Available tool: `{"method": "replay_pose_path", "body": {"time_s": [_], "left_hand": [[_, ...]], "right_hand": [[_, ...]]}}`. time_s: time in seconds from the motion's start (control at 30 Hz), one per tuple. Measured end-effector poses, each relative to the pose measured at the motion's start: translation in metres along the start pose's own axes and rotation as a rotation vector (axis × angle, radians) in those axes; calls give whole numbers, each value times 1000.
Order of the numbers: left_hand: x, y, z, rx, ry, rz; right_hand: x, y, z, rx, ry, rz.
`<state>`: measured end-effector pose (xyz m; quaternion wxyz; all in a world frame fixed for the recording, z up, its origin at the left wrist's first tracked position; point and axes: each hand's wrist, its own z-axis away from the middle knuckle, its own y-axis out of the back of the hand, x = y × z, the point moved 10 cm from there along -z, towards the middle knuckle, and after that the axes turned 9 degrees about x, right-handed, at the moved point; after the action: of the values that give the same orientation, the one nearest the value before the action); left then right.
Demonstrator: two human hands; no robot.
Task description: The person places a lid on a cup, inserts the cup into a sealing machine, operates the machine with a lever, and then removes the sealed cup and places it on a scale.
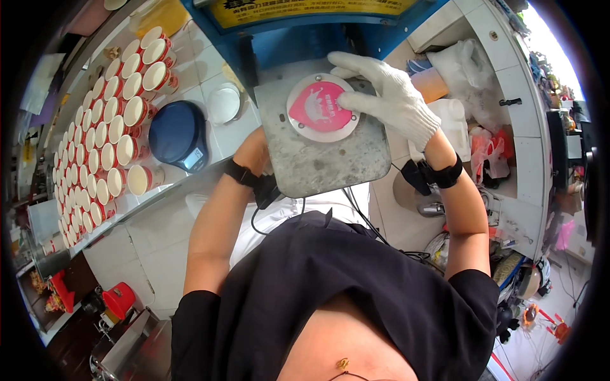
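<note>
In front of me a grey metal plate (330,166) juts out from a blue machine (279,47). A pale round ring (343,135) is set in it, with a pink printed lid (321,105) lying on top, its pointed tab toward the left. My right hand (391,95), in a white knitted glove, reaches over the ring from the right. Its fingers are apart, the thumb at the lid's right edge and the forefinger stretched past the ring's far side. Bare, my left hand (254,151) is at the plate's left edge, its fingers hidden behind and under the plate.
Many red-and-white paper cups (130,114) stand in rows on the left counter. Nearer are a dark blue digital scale (178,136) and a round white lid-like dish (223,103). Plastic bags (467,70) and white cabinets (530,120) line the right. Black cables (362,216) hang below the plate.
</note>
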<state>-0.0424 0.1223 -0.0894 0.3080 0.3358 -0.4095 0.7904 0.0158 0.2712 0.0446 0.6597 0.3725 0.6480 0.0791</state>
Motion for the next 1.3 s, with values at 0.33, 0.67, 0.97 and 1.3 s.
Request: {"method": "replay_pose_path", "body": {"time_s": [0.33, 0.67, 0.97, 1.3], "left_hand": [[0, 4, -6, 9, 12, 58], [2, -3, 17, 2, 54, 706], [110, -10, 158, 557, -935, -596], [117, -26, 191, 1032, -1327, -862]], "right_hand": [[-2, 8, 7, 116, 87, -179], [-38, -9, 17, 198, 182, 80], [-117, 7, 40, 181, 387, 6], [-155, -68, 50, 69, -73, -797]]}}
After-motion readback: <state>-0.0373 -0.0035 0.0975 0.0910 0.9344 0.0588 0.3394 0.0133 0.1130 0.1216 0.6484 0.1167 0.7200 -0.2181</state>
